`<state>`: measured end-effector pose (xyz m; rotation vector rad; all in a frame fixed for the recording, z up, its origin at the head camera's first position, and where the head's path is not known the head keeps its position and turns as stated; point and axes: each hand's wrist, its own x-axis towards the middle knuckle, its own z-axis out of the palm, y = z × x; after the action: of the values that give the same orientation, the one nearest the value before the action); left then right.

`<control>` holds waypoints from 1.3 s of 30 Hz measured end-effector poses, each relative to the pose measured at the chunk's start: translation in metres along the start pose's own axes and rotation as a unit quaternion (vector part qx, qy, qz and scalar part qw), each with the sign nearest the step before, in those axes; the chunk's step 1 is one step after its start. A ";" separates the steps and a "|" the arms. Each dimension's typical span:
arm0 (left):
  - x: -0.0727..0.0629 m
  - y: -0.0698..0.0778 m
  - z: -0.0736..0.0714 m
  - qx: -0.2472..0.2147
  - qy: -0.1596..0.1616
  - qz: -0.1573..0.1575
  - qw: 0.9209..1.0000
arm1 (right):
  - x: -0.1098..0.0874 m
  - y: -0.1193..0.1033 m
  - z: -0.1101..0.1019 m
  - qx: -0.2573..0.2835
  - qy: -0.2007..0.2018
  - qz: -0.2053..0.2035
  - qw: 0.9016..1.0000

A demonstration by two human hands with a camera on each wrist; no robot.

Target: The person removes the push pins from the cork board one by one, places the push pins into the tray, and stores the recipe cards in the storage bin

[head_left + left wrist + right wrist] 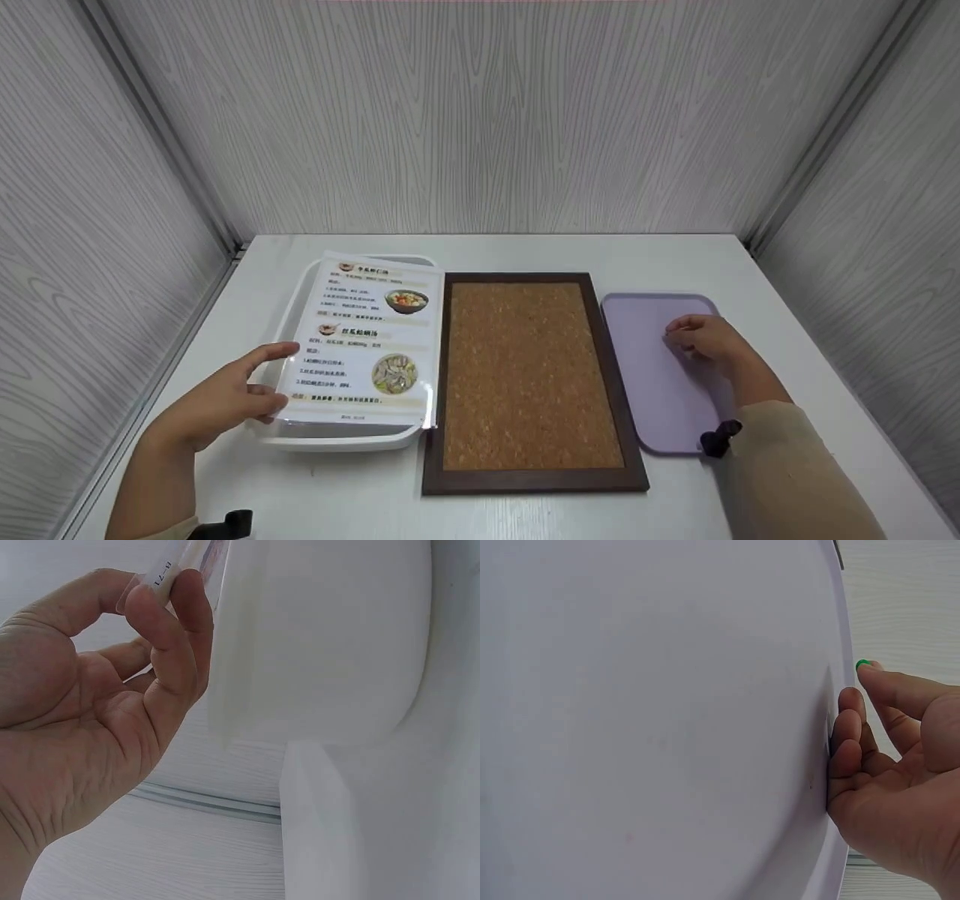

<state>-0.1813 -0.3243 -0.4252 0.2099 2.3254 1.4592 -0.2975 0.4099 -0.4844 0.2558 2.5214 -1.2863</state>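
A laminated recipe sheet with printed text and two food pictures lies over a white tray, its right edge reaching the corkboard's frame. My left hand pinches the sheet's lower left edge; in the left wrist view the left hand has thumb and fingers on the clear margin. My right hand is over a purple tray. In the right wrist view, the right hand pinches a small green piece between thumb and index finger, while its other fingers curl by the tray surface. The piece is mostly hidden.
A corkboard with a dark brown frame lies flat between the two trays on a white table. Wood-grain panels enclose the table at the back and both sides.
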 end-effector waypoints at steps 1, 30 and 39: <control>-0.001 -0.002 -0.001 0.002 0.001 0.001 1.000 | 0.001 0.000 0.000 -0.003 -0.001 0.001 1.000; 0.003 -0.010 -0.003 0.031 0.021 -0.027 0.999 | 0.004 -0.008 0.011 -0.086 0.006 -0.018 0.996; 0.005 -0.012 -0.005 0.062 0.045 -0.047 0.996 | 0.008 -0.002 0.007 -0.066 0.008 -0.006 0.998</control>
<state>-0.1870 -0.3324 -0.4352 0.0688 2.4645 1.3049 -0.3045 0.4029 -0.4897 0.2231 2.6112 -1.1190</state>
